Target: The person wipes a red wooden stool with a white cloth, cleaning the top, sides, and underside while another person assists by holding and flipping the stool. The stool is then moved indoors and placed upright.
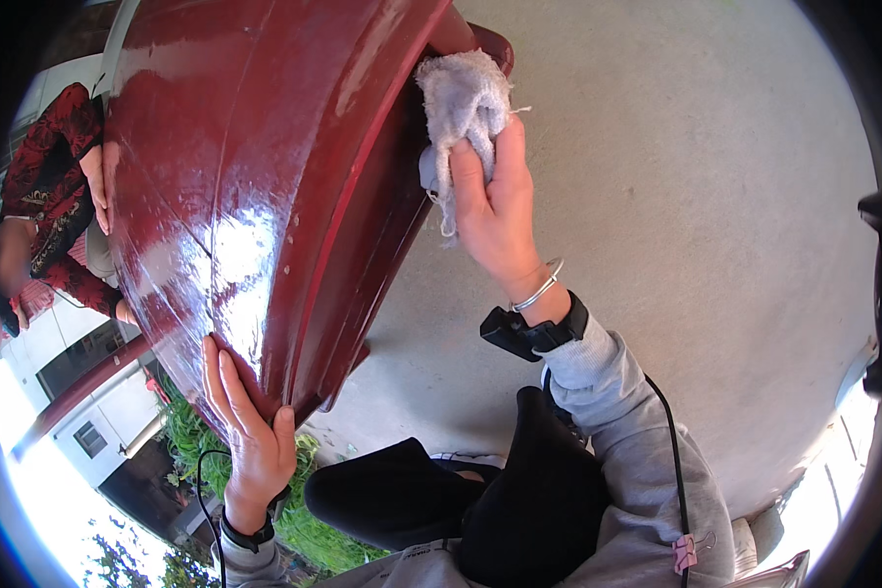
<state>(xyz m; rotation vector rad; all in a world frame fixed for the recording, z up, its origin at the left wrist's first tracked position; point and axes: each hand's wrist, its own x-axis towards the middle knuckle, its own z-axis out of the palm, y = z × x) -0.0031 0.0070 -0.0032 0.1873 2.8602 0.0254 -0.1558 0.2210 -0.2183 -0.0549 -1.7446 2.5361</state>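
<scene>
A pale, frayed cloth rag [464,93] is bunched in my right hand [500,220], thumb and fingers closed on it. The rag lies against the side of a dark red wooden table [220,108], near the far end of its right edge. My left hand [255,446] rests on the table's near corner, its fingers stretched out along the glossy top and the thumb apart, holding nothing. Bright light reflects off the tabletop beside those fingers. Part of the table's side below the edge is in shadow.
Across the table on the left, another person in red and black patterned clothes [64,147] has a hand at its edge. Grey concrete floor [676,216] spreads to the right. Green plants [318,529] grow below the near corner. My bent knees [392,490] are close in front.
</scene>
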